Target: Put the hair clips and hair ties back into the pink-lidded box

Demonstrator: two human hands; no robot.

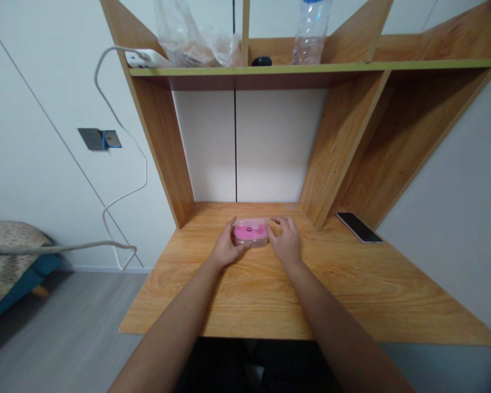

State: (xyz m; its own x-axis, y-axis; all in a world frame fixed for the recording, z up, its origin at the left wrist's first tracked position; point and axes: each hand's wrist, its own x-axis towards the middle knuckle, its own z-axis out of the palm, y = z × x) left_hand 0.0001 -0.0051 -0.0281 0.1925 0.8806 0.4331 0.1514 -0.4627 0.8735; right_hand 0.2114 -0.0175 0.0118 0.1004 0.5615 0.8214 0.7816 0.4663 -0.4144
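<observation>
A small clear plastic case [251,233] with bright pink inside and a small dark ring mark on top rests on the wooden desk [253,295]. My left hand [225,245] grips its left end, thumb along the front edge and fingers round the side. At the right end, my right hand [285,237] has its thumb against the case and its fingers curled by the far right corner. Whether the lid is fully closed is too small to tell.
A phone [359,227] lies on the desk at the right. Overhead, the shelf [270,69] holds a power strip [147,58], a plastic bag [196,43], a small black object [261,61] and a water bottle [310,38]. A white cable [125,128] hangs on the left.
</observation>
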